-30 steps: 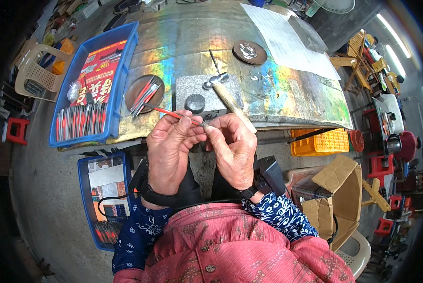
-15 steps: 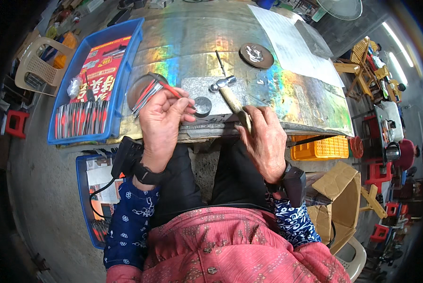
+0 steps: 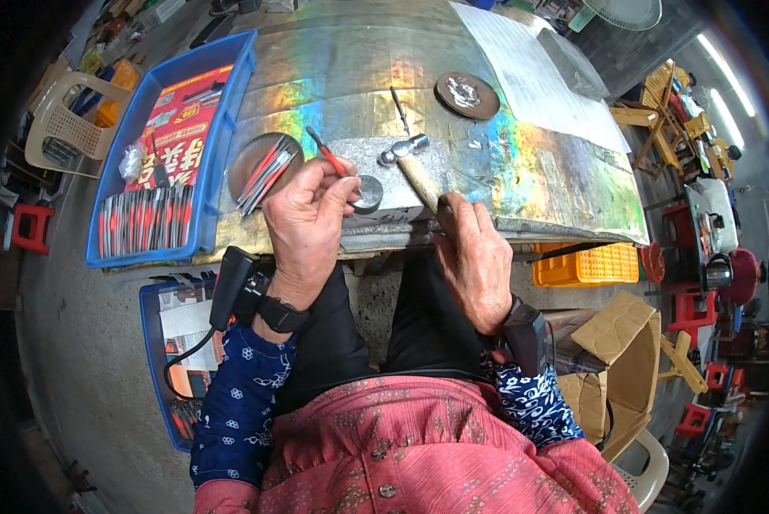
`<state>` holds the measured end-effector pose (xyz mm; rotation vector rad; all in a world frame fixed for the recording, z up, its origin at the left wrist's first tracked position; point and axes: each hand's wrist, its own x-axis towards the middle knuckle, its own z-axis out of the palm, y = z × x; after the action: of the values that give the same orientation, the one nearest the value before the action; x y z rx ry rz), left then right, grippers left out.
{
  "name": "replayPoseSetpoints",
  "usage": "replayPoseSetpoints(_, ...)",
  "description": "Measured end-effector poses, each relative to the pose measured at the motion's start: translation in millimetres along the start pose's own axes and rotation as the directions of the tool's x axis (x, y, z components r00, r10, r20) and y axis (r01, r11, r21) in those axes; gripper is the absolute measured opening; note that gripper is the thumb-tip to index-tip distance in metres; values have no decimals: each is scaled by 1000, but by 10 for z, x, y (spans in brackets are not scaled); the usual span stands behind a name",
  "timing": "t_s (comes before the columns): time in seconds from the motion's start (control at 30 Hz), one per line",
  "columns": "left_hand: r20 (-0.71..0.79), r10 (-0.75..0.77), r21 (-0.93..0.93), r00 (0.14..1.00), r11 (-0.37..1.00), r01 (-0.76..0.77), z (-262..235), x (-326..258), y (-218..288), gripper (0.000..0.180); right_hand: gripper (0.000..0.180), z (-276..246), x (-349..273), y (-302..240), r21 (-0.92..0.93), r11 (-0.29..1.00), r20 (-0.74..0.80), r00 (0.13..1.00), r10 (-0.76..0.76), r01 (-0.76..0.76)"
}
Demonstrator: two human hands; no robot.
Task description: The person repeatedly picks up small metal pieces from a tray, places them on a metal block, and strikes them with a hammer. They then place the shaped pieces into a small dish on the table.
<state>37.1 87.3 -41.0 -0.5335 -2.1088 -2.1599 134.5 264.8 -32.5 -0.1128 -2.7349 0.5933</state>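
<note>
My left hand (image 3: 301, 224) pinches a slim red strip-like tool (image 3: 329, 157) with a dark end; its exact kind I cannot make out. Beneath and right of those fingers, a dark round disc (image 3: 367, 195) sits on a grey metal block (image 3: 357, 154). A ball-peen hammer (image 3: 418, 177) lies across the block, its head away from me. My right hand (image 3: 478, 257) is closed over the butt of its wooden handle. Left of my left hand, a round brown dish (image 3: 241, 157) holds several similar red and grey pieces (image 3: 267, 177).
A blue tray (image 3: 240, 94) at left holds a row of similar pieces and red printed packaging. Farther back stand a second round dish (image 3: 490, 106) and a thin dark rod (image 3: 399, 107). White sheeting (image 3: 521, 77) covers the far right. An open cardboard box (image 3: 633, 368) is beside my right arm.
My left hand has drawn away from the brown dish, turning the red tool more upright near the disc. Loose pieces now rest in the dish. My right hand stays on the hammer handle.
</note>
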Motion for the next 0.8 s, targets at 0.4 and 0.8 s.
replayPoseSetpoints(0.4,57,299,321,953,898,-301,12,17,46,13,36,-112,151,-73,-93,987,-212,966,-147,130)
replayPoseSetpoints(0.8,12,316,353,949,886,-299,43,8,40,11,31,-1135,111,-516,130,919,-252,909,-331,371)
